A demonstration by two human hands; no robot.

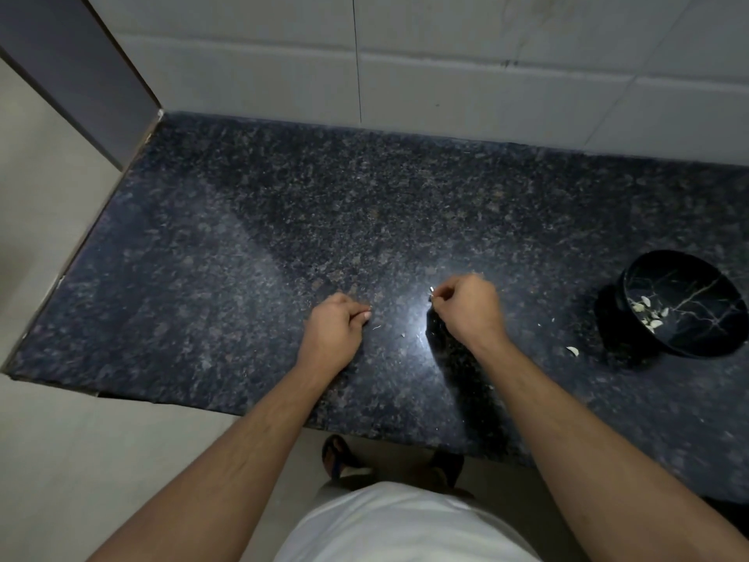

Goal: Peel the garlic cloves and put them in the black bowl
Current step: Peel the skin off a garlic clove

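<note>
nearest us, our left hand (336, 318) rests curled on the dark granite counter (243, 245), pinching a tiny scrap we cannot identify. our right hand (466, 306) pinches a small pale bit, likely garlic skin. a loose clove (572, 351) lies right of it, just beside the black bowl (689, 277), which holds peeled cloves (647, 312).

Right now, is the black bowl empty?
No, the black bowl holds several pale garlic cloves lying on its inner wall.
</note>
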